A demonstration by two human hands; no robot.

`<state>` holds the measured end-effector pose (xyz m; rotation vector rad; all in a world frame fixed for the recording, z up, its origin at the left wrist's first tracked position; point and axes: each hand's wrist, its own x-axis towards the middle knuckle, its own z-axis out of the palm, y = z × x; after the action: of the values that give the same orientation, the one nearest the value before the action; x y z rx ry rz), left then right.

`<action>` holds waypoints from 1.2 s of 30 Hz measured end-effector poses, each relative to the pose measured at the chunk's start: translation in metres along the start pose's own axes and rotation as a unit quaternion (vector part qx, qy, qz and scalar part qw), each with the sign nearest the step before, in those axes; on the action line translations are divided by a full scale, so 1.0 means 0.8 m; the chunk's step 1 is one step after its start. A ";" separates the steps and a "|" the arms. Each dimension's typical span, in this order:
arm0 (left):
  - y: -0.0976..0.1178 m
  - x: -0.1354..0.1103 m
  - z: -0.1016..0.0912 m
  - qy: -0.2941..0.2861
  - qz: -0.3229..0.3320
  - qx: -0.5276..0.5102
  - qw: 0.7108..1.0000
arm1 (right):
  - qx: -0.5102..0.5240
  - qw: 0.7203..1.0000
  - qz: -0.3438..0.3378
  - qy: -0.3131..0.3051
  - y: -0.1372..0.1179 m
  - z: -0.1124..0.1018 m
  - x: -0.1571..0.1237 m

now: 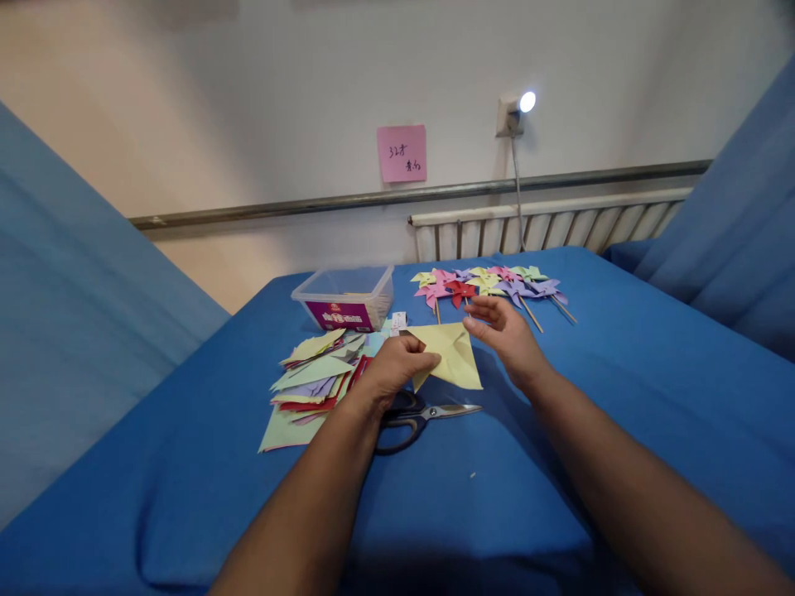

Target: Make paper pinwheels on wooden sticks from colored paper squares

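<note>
A yellow square of paper (456, 356), creased and slit from its corners, is pinched at its left side between the thumb and fingers of my left hand (403, 364). My right hand (503, 331) is beside the paper's upper right corner, its fingers parted and slightly curled, holding nothing I can see. Whether its thumb touches the paper I cannot tell. Below the paper lie dark-handled scissors (428, 414), blades pointing right. Left of my left hand is a pile of coloured paper pieces (316, 377).
A clear plastic box (344, 290) with a purple label holds thin sticks. Several paper pinwheels (488, 285) on sticks lie at the back right. Behind the blue-covered table (646, 389) are a radiator (552, 219), a wall pipe and a lit plug (527, 102). Blue curtains hang at both sides.
</note>
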<state>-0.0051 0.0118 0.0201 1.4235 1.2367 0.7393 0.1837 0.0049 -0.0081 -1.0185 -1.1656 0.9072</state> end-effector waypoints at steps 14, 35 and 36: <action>0.001 -0.001 -0.008 -0.066 0.060 0.152 0.984 | -0.065 0.971 0.062 -0.223 0.013 0.015 -0.014; -0.029 0.013 0.034 0.036 -0.022 -0.301 0.953 | 0.118 0.982 0.120 0.091 0.020 0.051 -0.027; -0.030 0.014 0.033 0.030 -0.023 -0.299 0.953 | 0.119 0.982 0.121 0.085 0.020 0.051 -0.027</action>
<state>0.0155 0.0118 -0.0117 0.8743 0.9695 1.0257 0.1392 -0.0050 -0.0256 -1.0328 -0.7799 1.0989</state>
